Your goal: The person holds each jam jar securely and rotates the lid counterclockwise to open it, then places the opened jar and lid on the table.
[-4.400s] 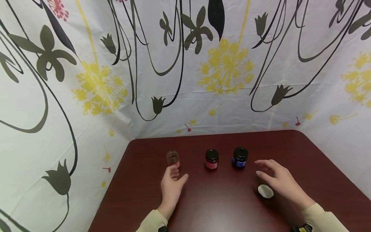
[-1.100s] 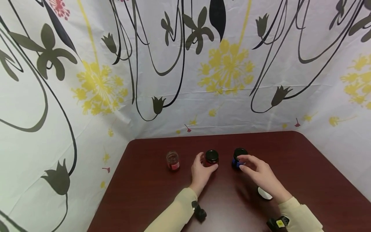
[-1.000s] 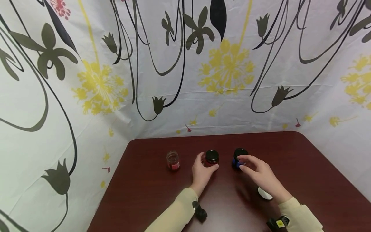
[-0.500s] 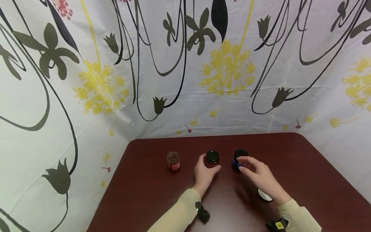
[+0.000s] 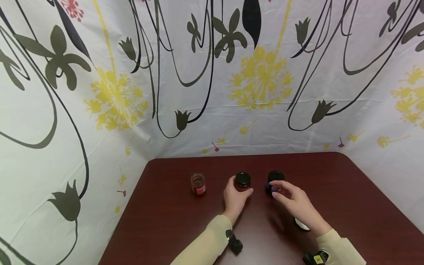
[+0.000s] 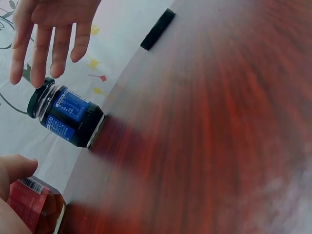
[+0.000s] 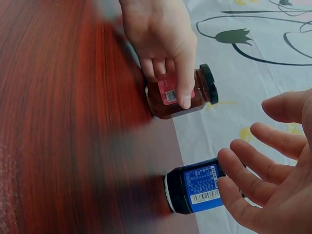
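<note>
My left hand (image 5: 234, 201) grips a glass jar with a red label and black lid (image 5: 243, 179), thumb on the near side and fingers round the left. In the right wrist view this jar (image 7: 207, 85) stands upright on the table. My right hand (image 5: 299, 206) is just right of a dark jar with a blue label and black lid (image 5: 276, 176). Its fingers are relaxed and spread, close to that jar (image 7: 200, 187) without curling round it. At the left stands a lidless glass jar (image 5: 198, 184) with a red label.
A loose lid (image 5: 302, 223), pale inside up, lies under my right forearm; the left wrist view shows this dark lid (image 6: 158, 29) too. The dark red table (image 5: 159, 228) meets a patterned cloth (image 5: 205, 92) at its back and sides.
Over the four seconds my left hand has gone from the lidless jar to the red-labelled lidded jar and taken hold. My right hand has moved left from beside the loose lid to the blue-labelled jar.
</note>
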`<action>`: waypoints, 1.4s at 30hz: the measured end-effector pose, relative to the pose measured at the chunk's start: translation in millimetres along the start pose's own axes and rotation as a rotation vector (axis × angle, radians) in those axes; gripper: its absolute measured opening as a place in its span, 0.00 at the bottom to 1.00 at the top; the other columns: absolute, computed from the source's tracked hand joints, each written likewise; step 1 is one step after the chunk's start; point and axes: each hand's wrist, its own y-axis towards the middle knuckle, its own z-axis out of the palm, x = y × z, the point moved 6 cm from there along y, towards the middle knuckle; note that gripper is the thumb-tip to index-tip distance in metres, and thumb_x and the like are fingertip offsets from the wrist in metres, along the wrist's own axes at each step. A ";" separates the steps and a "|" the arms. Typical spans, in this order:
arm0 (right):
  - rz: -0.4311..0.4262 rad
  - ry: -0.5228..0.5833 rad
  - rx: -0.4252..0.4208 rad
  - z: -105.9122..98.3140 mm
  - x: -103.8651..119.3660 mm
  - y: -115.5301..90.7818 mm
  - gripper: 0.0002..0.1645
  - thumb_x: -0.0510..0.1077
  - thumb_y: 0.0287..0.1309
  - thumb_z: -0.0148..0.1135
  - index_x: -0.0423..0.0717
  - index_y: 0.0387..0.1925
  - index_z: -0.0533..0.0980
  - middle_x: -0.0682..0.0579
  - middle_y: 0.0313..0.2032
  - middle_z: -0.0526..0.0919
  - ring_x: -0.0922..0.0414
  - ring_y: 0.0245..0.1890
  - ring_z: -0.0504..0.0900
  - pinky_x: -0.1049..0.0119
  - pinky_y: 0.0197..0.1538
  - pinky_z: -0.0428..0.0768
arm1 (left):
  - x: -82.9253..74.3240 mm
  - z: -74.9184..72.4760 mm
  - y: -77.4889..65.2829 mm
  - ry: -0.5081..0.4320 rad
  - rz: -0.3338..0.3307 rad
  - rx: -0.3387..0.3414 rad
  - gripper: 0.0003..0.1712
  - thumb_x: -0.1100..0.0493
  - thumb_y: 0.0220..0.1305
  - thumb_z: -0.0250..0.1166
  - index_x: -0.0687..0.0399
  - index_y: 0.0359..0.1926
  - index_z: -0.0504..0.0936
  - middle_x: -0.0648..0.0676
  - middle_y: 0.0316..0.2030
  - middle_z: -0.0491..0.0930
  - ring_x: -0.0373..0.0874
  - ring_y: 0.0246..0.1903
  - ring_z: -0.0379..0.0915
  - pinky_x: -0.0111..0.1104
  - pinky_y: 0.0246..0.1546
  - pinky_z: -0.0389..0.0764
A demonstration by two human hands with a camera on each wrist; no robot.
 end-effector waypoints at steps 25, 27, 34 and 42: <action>-0.001 0.012 0.009 4.7 -2.6 -1.9 0.25 0.56 0.71 0.60 0.54 0.64 0.74 0.52 0.55 0.81 0.50 0.52 0.80 0.62 0.45 0.81 | 1.4 -3.1 -2.7 -0.006 -0.002 -0.037 0.36 0.53 0.44 0.84 0.49 0.57 0.82 0.47 0.48 0.84 0.45 0.50 0.79 0.45 0.52 0.77; -0.002 0.016 0.010 4.7 -2.7 -2.1 0.25 0.56 0.71 0.60 0.54 0.64 0.74 0.52 0.55 0.81 0.51 0.51 0.80 0.62 0.45 0.81 | 1.4 -3.9 -2.6 -0.008 -0.003 -0.042 0.36 0.53 0.43 0.84 0.49 0.56 0.82 0.47 0.47 0.84 0.44 0.49 0.79 0.45 0.52 0.77; -0.004 0.016 0.012 5.5 -2.6 -2.2 0.25 0.56 0.71 0.60 0.54 0.64 0.74 0.52 0.54 0.81 0.51 0.51 0.80 0.62 0.44 0.81 | -0.7 -7.3 -2.5 -0.017 0.011 -0.044 0.34 0.54 0.43 0.85 0.47 0.54 0.83 0.45 0.45 0.85 0.44 0.48 0.80 0.45 0.50 0.78; -0.005 -0.004 0.011 5.0 -0.6 0.1 0.25 0.56 0.70 0.60 0.53 0.64 0.75 0.51 0.53 0.81 0.51 0.49 0.80 0.60 0.41 0.80 | -0.7 -8.3 0.3 -0.039 -0.002 -0.007 0.35 0.53 0.44 0.84 0.43 0.56 0.83 0.42 0.47 0.84 0.42 0.50 0.79 0.45 0.52 0.77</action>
